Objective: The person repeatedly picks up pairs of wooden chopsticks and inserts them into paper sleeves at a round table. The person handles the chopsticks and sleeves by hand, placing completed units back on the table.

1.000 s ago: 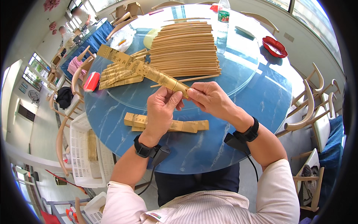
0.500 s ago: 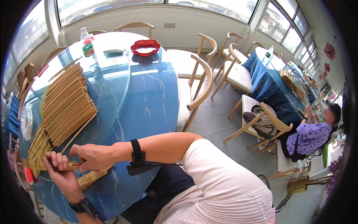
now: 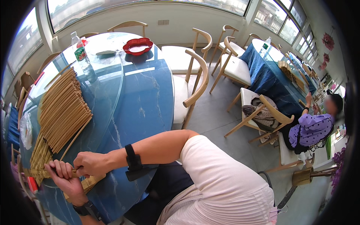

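My left hand (image 3: pixel 67 180) was closed round a gold strip (image 3: pixel 36 173), fingers curled over it and the thumb up along its side. My right hand (image 3: pixel 89 164) gripped the strip's near end with bent fingers, close beside the left; I could not tell whether anything was inside it, because my fingers hid that part. The strip was held above the left edge of the desk (image 3: pixel 150 97), its far end poking out past my left hand and over the foot of a pile (image 3: pixel 40 150) of similar strips. More strips, the spare ones (image 3: pixel 91 183), lay on the desk below my hands, partly covered by them.

Beyond my hands, a row of sticks (image 3: pixel 65 108) lay packed side by side on the glass disc (image 3: pixel 105 97), touching the pile. One loose stick (image 3: pixel 77 137) lay just beside the row, on the side toward me. Farther off stood a bottle (image 3: pixel 80 54), with a red bowl (image 3: pixel 137 47) to its right. A clear bag (image 3: pixel 26 131) sat left of the sticks, and a red packet (image 3: pixel 32 184) was near the strip's far end. Well apart on my right, a co-worker (image 3: pixel 315 129) sat at another blue-covered table (image 3: pixel 258 75).
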### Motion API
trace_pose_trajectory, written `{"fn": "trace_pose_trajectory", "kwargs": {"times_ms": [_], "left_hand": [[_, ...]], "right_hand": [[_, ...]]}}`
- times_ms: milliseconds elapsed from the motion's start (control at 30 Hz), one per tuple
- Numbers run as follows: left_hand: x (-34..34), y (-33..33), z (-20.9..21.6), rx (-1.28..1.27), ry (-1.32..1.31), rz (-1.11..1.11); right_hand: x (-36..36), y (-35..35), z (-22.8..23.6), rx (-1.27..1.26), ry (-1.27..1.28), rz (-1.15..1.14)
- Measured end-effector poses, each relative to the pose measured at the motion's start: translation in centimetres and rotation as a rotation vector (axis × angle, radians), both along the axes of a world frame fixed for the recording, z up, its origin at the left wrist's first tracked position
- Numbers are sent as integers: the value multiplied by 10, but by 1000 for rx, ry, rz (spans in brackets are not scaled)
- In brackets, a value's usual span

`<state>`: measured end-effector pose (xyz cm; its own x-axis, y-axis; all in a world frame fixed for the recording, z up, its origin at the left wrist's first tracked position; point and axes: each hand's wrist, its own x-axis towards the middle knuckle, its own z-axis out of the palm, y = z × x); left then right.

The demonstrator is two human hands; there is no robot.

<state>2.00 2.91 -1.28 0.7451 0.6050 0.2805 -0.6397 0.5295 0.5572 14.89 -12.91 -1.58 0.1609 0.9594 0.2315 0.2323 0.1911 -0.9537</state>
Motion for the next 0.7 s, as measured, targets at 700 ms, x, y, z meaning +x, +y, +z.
{"fn": "trace_pose_trajectory", "kwargs": {"times_ms": [700], "left_hand": [[-16, -4, 17, -195, -92, -31]], "right_hand": [[1, -1, 8, -13, -133, 44]]}}
